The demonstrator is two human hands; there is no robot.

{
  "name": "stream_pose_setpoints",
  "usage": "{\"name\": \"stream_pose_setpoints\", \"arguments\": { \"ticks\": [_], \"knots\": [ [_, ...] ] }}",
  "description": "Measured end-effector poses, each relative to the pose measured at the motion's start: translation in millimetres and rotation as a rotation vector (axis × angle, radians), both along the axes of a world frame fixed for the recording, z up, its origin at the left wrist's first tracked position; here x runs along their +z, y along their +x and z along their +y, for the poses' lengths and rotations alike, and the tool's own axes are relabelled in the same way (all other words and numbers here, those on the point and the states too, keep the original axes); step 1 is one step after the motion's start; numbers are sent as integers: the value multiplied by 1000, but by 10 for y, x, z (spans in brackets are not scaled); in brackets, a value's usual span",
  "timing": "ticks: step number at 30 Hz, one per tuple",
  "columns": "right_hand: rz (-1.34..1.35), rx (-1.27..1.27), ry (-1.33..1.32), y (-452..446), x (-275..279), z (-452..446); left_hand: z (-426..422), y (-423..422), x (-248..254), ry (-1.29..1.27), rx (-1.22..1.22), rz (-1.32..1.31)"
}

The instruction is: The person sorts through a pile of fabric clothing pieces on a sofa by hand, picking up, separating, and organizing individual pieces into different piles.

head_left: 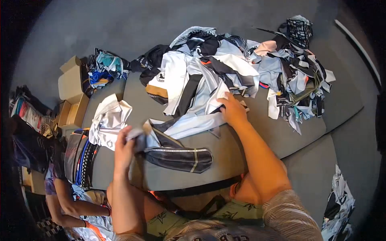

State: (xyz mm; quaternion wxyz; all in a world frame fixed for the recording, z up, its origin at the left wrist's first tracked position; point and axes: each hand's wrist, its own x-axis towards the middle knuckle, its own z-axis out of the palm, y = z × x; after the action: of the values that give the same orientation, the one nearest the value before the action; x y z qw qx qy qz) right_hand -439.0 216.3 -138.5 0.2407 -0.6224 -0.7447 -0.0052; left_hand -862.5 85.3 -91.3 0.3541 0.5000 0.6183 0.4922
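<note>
My left hand (124, 146) is closed on a grey fabric piece (138, 138), blurred at the fingertips. Beside it lies a folded dark fabric piece (179, 160) with a lettered white band and a thin tan stripe. My right hand (233, 110) pinches the edge of a white fabric piece (216, 98) at the near side of a heap. That heap holds overlapping white, black and grey cut pieces, among them a printed white one (173, 76). A long pale strip (195, 125) stretches between my hands.
Crumpled white fabric (108, 122) lies left, near a row of folded dark and blue pieces (82, 156). An open cardboard box (74, 104) stands behind. A tangled scrap heap (299, 80) sits at right. Another person's arms (66, 201) reach over fabric at lower left.
</note>
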Motion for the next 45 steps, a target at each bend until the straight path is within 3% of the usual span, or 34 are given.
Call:
{"name": "stream_pose_setpoints", "arguments": {
  "ticks": [3, 5, 7, 10, 12, 13, 15, 20, 26, 32, 33, 35, 36, 37, 38, 39, 40, 42, 45],
  "knots": [
    [85, 32, -58, 124, 21, 165, -100, 240, 124, -79, -120, -2],
    [463, 34, 161, 176, 108, 231, -128, 209, 68, 10, -264, 506],
    [532, 76, 339, 309, 344, 243, -160, 199, 40, 20, -252, 515],
    [830, -108, 168, 520, 888, 39, -158, 227, 36, 79, -246, 583],
    [1102, -127, 203, 904, 919, 73, -145, 234, -30, 57, -236, 615],
    [1097, -128, 201, 992, 959, 42, -134, 224, -68, 43, -226, 655],
    [1421, -158, 407, 1139, 1088, -60, -97, 210, -115, 19, -215, 737],
    [1629, -147, 540, 1559, 1210, -237, -94, 238, 1, -43, -270, 682],
    [1577, -158, 524, 1619, 1227, -376, -126, 375, 26, 6, -294, 745],
    [1451, 110, 383, 1133, 1110, -315, -144, 408, 0, 4, -301, 835],
    [1322, 41, 344, 859, 1176, -382, -143, 415, -12, 12, -307, 847],
    [1254, 328, 83, 494, 969, -423, -136, 444, -42, 28, -323, 871],
    [965, 281, 74, 108, 991, -568, -129, 465, -57, 30, -324, 873],
    [937, 373, -172, -187, 1152, -811, -117, 493, -75, 63, -356, 790],
    [800, 678, -275, -328, 1012, -781, -101, 525, -91, 97, -389, 708],
    [454, 919, 19, -518, 824, -803, -85, 563, -105, 130, -423, 626],
    [318, 1011, 181, -669, 685, -935, -74, 607, -110, 162, -459, 545],
    [191, 1059, 92, -801, 541, -1147, -73, 754, -102, 125, -531, 343],
    [146, 1029, -27, -787, 540, -1150, -151, 1138, -111, 245, -543, 257]
  ]
}}
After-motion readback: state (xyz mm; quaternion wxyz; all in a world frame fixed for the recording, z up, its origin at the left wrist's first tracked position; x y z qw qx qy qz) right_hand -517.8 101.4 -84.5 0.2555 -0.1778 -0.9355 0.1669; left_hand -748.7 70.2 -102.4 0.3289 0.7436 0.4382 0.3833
